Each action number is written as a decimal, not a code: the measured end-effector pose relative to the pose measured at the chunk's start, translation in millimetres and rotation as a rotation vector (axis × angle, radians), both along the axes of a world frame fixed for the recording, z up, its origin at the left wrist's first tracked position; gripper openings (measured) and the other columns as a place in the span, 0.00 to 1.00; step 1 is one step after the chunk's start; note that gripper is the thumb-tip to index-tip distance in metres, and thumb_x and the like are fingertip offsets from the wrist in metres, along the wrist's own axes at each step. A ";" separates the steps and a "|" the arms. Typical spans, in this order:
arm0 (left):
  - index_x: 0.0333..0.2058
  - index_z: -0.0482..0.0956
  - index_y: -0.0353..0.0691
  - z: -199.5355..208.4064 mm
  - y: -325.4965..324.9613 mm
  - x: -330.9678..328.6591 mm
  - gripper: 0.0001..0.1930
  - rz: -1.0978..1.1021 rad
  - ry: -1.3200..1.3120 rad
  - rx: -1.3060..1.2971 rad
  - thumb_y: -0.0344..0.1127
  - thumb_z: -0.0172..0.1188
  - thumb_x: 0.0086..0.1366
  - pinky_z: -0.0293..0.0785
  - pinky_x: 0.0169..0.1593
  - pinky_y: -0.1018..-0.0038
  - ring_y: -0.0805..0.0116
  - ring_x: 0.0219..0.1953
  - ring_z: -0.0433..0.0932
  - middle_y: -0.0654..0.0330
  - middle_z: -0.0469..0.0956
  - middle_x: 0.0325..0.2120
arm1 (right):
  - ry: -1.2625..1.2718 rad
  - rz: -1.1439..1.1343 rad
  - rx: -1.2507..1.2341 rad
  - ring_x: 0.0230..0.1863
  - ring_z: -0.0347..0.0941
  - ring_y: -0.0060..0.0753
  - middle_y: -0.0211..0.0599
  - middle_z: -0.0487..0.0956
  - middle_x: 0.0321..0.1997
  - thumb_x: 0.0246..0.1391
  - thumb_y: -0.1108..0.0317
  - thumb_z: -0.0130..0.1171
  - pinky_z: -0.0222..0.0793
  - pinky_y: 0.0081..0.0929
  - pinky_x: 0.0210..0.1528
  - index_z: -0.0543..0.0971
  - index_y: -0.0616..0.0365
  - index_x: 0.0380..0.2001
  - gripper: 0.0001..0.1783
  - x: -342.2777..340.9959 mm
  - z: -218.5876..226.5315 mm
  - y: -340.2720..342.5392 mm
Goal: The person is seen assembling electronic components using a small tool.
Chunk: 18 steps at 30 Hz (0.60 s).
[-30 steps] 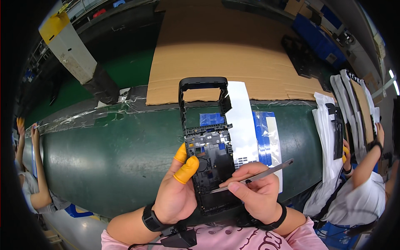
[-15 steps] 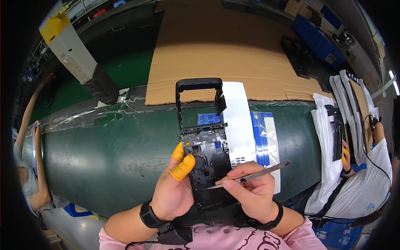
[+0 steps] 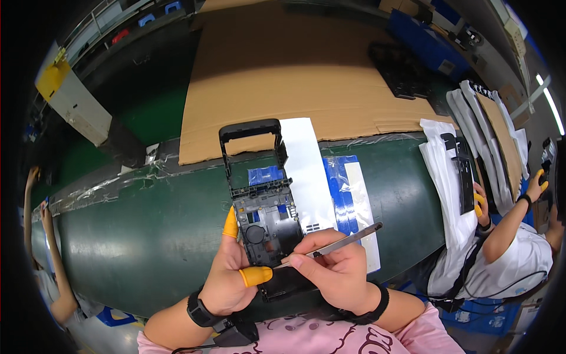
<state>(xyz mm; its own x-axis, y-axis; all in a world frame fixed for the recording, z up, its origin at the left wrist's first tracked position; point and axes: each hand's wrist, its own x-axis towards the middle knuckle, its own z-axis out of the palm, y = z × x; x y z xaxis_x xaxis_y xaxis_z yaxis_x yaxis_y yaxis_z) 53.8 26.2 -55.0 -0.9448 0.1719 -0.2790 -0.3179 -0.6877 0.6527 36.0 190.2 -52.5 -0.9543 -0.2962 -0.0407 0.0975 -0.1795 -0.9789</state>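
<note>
A black plastic device housing (image 3: 276, 217) with an open rectangular frame at its far end is tilted up in front of me. My left hand (image 3: 227, 277) grips its left side, with yellow finger cots on the thumb and a finger; the thumb lies on its lower inner face. Between thumb and fingers my right hand (image 3: 333, 271) pinches slim metal tweezers (image 3: 348, 238). Their tip points left at the lower part of the housing, close to my left thumb; whether it touches is too small to tell. The housing's underside is hidden.
Beyond the housing lie a white sheet (image 3: 308, 171) and a blue plastic packet (image 3: 343, 200) on the green table (image 3: 135, 230). A large cardboard sheet (image 3: 283, 76) covers the back. White-wrapped parts (image 3: 439, 171) stand at right beside a co-worker (image 3: 507, 253); another person's arms (image 3: 52, 242) show at left.
My left thumb has moved down the housing, near the tweezers' tip. The whole scene has shifted left in view. At right, a co-worker's raised hand has come into view.
</note>
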 end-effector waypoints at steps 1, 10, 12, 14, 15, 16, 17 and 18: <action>0.61 0.42 0.55 -0.2 -1.1 -0.4 0.50 0.003 0.003 0.029 0.09 0.48 0.42 0.69 0.44 0.76 0.69 0.47 0.65 0.63 0.60 0.51 | 0.006 -0.004 -0.002 0.22 0.60 0.08 0.25 0.71 0.27 0.47 0.77 0.57 0.55 0.08 0.22 0.73 0.63 0.30 0.05 -0.7 1.1 -0.4; 0.60 0.50 0.50 7.9 0.3 3.5 0.40 0.075 -0.004 0.207 0.16 0.50 0.48 0.63 0.52 0.71 0.67 0.48 0.64 0.62 0.61 0.51 | -0.096 -0.005 -0.195 0.30 0.70 0.17 0.32 0.72 0.31 0.47 0.82 0.55 0.65 0.11 0.29 0.72 0.66 0.33 0.07 5.1 1.2 -2.7; 0.60 0.49 0.50 8.3 -0.3 4.6 0.40 0.086 0.001 0.243 0.16 0.50 0.48 0.64 0.51 0.72 0.67 0.47 0.64 0.61 0.61 0.51 | -0.096 -0.003 -0.213 0.32 0.72 0.21 0.34 0.72 0.31 0.47 0.83 0.54 0.67 0.13 0.33 0.71 0.67 0.33 0.08 4.6 1.6 -4.0; 0.60 0.50 0.50 6.7 -1.5 6.0 0.40 0.091 0.005 0.246 0.16 0.50 0.48 0.64 0.51 0.72 0.67 0.47 0.64 0.61 0.61 0.51 | -0.085 0.002 -0.222 0.32 0.72 0.20 0.34 0.72 0.31 0.47 0.83 0.55 0.67 0.13 0.33 0.71 0.67 0.33 0.08 5.3 0.9 -4.8; 0.60 0.50 0.50 5.8 -2.0 6.0 0.40 0.090 0.005 0.251 0.15 0.50 0.48 0.64 0.51 0.72 0.67 0.47 0.64 0.61 0.62 0.50 | -0.078 0.001 -0.229 0.32 0.72 0.20 0.34 0.73 0.31 0.47 0.83 0.55 0.67 0.13 0.33 0.71 0.67 0.33 0.08 5.2 0.3 -5.1; 0.60 0.50 0.50 5.9 -2.3 5.9 0.40 0.091 0.005 0.251 0.15 0.50 0.48 0.64 0.51 0.72 0.67 0.47 0.64 0.61 0.62 0.50 | -0.078 0.002 -0.230 0.32 0.72 0.20 0.34 0.73 0.31 0.47 0.83 0.55 0.67 0.13 0.33 0.71 0.67 0.33 0.08 5.0 -0.1 -5.3; 0.60 0.50 0.50 6.2 -2.4 5.7 0.41 0.096 -0.005 0.256 0.15 0.50 0.48 0.64 0.51 0.72 0.67 0.47 0.64 0.61 0.62 0.50 | -0.073 0.004 -0.231 0.33 0.72 0.20 0.34 0.73 0.32 0.47 0.83 0.55 0.67 0.13 0.33 0.71 0.67 0.33 0.08 4.7 -0.6 -5.6; 0.60 0.50 0.50 6.5 -2.0 5.4 0.41 0.100 -0.014 0.261 0.15 0.50 0.47 0.64 0.51 0.73 0.67 0.47 0.64 0.61 0.62 0.50 | -0.067 0.005 -0.232 0.33 0.72 0.21 0.34 0.73 0.32 0.47 0.83 0.55 0.67 0.14 0.33 0.71 0.67 0.33 0.08 4.6 -0.7 -5.3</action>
<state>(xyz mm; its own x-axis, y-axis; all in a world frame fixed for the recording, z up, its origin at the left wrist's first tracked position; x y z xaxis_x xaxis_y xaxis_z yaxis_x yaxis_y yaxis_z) 59.2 24.3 -48.5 -0.9571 0.1455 -0.2505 -0.2474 -0.8602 0.4459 40.6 184.8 -53.2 -0.9502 -0.3098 -0.0343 0.1623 -0.3980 -0.9029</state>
